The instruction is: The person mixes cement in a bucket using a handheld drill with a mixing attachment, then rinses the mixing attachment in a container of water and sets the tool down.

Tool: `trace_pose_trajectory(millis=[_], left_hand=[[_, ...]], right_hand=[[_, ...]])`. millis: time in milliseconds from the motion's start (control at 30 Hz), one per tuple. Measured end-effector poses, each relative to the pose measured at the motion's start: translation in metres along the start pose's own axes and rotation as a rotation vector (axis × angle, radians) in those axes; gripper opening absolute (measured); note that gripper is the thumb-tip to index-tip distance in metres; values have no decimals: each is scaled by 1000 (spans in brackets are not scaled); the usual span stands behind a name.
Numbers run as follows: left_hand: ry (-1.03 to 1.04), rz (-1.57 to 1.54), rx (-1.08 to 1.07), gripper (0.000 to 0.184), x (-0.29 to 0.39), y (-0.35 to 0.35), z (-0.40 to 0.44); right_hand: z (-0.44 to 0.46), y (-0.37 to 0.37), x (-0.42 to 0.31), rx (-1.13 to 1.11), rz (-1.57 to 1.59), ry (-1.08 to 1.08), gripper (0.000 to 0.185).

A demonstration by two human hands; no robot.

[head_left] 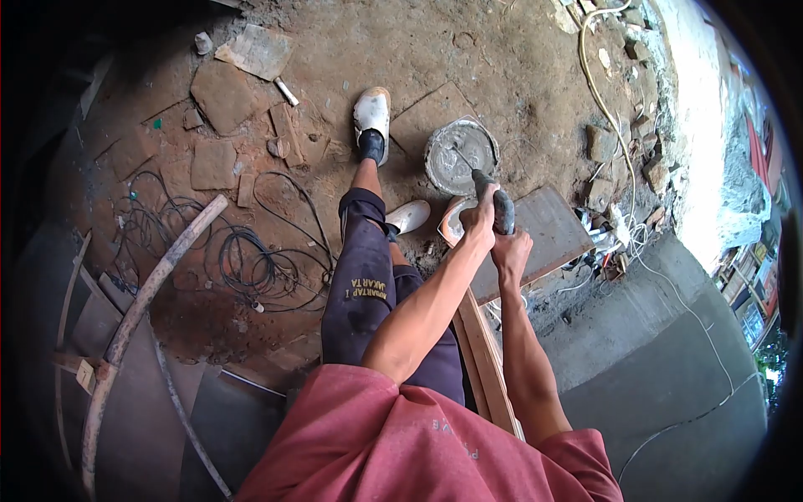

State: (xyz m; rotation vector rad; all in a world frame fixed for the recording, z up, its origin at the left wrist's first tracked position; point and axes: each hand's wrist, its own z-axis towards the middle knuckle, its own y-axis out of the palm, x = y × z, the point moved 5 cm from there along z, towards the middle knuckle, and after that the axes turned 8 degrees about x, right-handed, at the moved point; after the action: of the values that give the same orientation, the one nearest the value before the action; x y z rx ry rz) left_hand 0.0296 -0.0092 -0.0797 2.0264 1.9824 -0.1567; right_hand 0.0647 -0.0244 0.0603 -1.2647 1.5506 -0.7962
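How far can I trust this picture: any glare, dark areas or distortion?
Head view, upper right: glare washes out the pale strip; head view, edges: black rounded borders hide the corners, and the left side is dim; head view, outer zone: wide-angle bending is likely; head view, middle: the bucket and dark handheld tool are readable.

One bucket [430, 170], one power tool [503, 211], two shoes [372, 110]

Lateral access to the bucket [431, 170]: pass over the ground [523, 109] on the far and right sides, bounded by the hose [591, 71] and rubble [600, 144]. Obstructions: shoe [371, 113], left; tool [503, 212], near side; board [548, 224], near right.
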Motion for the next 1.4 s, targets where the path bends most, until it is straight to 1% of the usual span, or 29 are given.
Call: trace_pose_trajectory(millis=[33, 67, 100, 133, 167, 200, 233, 267, 333, 500, 600, 733, 833, 900, 967, 1000, 1100, 1200, 1233, 1267, 1333, 1400], left_hand=[[33, 49, -51, 43, -1, 3, 0], [36, 49, -53, 43, 7, 6, -15], [2, -5, -171, 33, 13, 12, -32], [-38, -60, -287, 28, 9, 15, -36], [-38, -61, -287, 28, 9, 17, -37], [4, -20, -272, 31, 12, 20, -37], [41, 20, -255, 39, 11, 22, -35], [38, 19, -254, 39, 7, 25, -35], [46, 29, 39, 34, 7, 20, -33], [49, -2, 47, 34, 4, 30, -43], [33, 53, 180, 46, 1, 30, -52], [78, 92, 203, 53, -4, 29, -49], [66, 85, 145, 57, -11, 32, -53], [50, 103, 241, 57, -19, 27, -48], [62, 130, 273, 57, -23, 23, -43], [71, 156, 306, 57, -27, 20, -42], [71, 104, 323, 53, -23, 19, -73], [59, 85, 327, 51, -33, 10, -52], [87, 20, 321, 48, -35, 10, -51], [91, 18, 321, 48, -33, 8, -48], [110, -17, 241, 45, -34, 4, -42], [110, 9, 228, 48, -17, 6, -75]], right_hand=[[1, -1, 1, -8, 2, 0, 45], [3, 0, 1, -6, 4, -3, 45], [4, 2, 2, -10, -9, 13, 45], [4, 0, 5, -15, -27, 32, 45], [4, -1, 6, -15, -28, 31, 45], [7, -1, 6, 2, -16, 36, 45], [7, -2, 8, 17, -8, 45, 45], [8, -3, 11, 16, -11, 47, 45], [14, -4, 14, 25, -34, 52, 46], [22, -11, 26, 23, -67, 61, 47], [25, -15, 32, 21, -76, 57, 47], [29, -16, 40, 4, -100, 41, 48], [27, -19, 44, 17, -113, 3, 49], [25, -20, 47, 20, -103, 16, 48], [23, -22, 49, 21, -93, 27, 48], [21, -23, 52, -13, -79, 55, 48], [17, -22, 55, -58, -69, 86, 47], [11, -21, 56, -72, -52, 87, 47], [7, -22, 55, -76, -34, 90, 47], [7, -20, 52, -77, -30, 86, 47], [2, -19, 49, -72, -55, 68, 46], [0, -15, 49, -73, -48, 65, 45]])
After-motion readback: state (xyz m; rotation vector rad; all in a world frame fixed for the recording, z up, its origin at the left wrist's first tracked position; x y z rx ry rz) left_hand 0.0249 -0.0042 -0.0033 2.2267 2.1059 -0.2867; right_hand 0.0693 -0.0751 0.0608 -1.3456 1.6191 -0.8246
